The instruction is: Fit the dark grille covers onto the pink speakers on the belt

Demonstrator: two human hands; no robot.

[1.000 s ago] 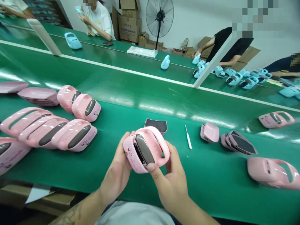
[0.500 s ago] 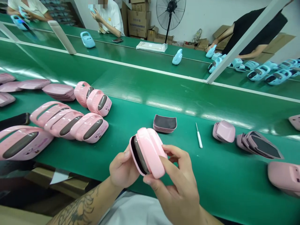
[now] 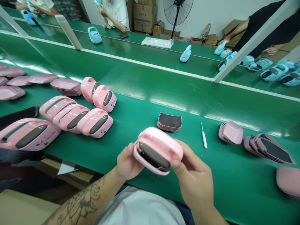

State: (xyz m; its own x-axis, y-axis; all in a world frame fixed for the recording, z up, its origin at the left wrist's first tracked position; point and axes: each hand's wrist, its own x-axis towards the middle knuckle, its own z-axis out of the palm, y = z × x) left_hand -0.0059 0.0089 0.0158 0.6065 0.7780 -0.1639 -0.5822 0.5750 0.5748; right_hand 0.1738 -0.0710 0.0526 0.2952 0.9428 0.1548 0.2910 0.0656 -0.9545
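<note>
Between my hands is a pink plastic housing (image 3: 161,140) with a moulded handle and a dark oval window; a dark gap shows along its near edge. My left hand (image 3: 128,162) grips its left end, thumb on top. The right end is held by my right hand (image 3: 193,168), its thumb pressed on the corner and its fingers mostly hidden behind. Just beyond lies a stack of curved pads with dark faces (image 3: 169,122). A thin screwdriver with a white handle (image 3: 204,139) rests to the right of that stack.
Several finished-looking pink housings (image 3: 95,123) stand on the left of the green bench (image 3: 131,112), near a stack of mauve panels (image 3: 65,86). More mauve panels (image 3: 231,132) lie at right. Behind a white rail (image 3: 140,64), other people handle light blue housings (image 3: 95,35).
The pink housing has been turned so its long side and dark window face me more. My right hand has shifted to its right end. The whole view has swung slightly left.
</note>
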